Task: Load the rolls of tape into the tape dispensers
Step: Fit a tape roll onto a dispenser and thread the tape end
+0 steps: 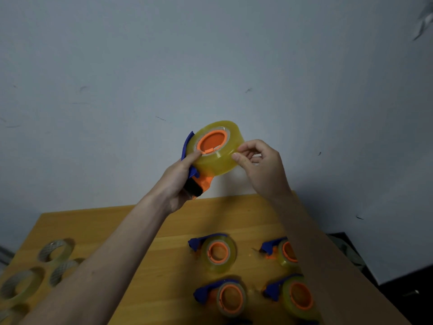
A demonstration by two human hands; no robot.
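Note:
Raised in front of the wall, an orange and blue tape dispenser (199, 181) carries a yellowish clear tape roll (219, 160) on its orange hub. My left hand (180, 179) grips the dispenser's handle, thumb resting on the roll's face near the hub. My right hand (257, 163) pinches the roll's outer rim at its right side. Several loaded dispensers lie on the wooden table (171, 224) below: one (216, 252), another (281, 252), a third (225, 296) and one (293, 296) partly behind my right forearm. Loose tape rolls (56, 250), (22, 286), (63, 270) lie at the table's left.
A grey-blue wall (210, 66) stands directly behind the table. A dark object (403, 285) sits beyond the table's right edge. The table's left edge runs near the loose rolls.

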